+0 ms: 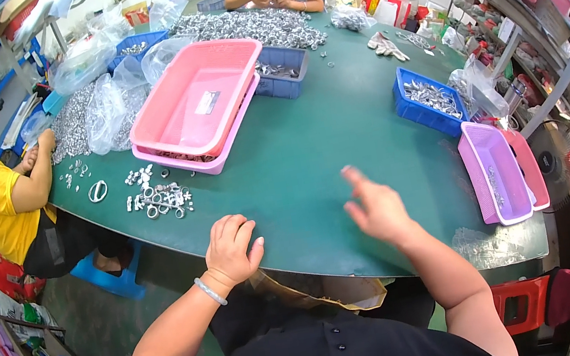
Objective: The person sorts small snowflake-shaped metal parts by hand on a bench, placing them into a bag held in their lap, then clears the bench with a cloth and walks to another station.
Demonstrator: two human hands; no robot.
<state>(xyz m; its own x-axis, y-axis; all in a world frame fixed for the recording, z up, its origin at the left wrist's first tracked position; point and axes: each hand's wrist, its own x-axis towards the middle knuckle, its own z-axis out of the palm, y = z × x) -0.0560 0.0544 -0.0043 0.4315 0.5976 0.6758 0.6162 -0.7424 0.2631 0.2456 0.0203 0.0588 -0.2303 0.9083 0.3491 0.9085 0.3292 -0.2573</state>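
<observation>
Resting on the near edge of the green table (311,151), the left hand (231,250) is curled into a loose fist with the knuckles up; nothing can be seen held in it, though the palm is hidden. The right hand (377,207) is raised just above the table surface, to the right of the left hand, with the fingers spread open and blurred. Nothing is gripped by it.

The nearest workpieces are the small metal rings and fittings (158,198), which lie in a loose cluster on the table, to the left of and beyond the left hand. A stack of pink baskets (195,106) is set beyond that cluster, toward the table centre. A blue bin of metal parts (429,99) and a purple basket (497,174) are placed at the right side of the table, beyond and beside the right hand.

No part is in hand, so the step is judged to be a pause between handling operations, with the surface directly ahead bare. For the next move, a reach to the left across the table would be called for if the loose rings are to be picked, and the left hand is judged to be the better placed.
</observation>
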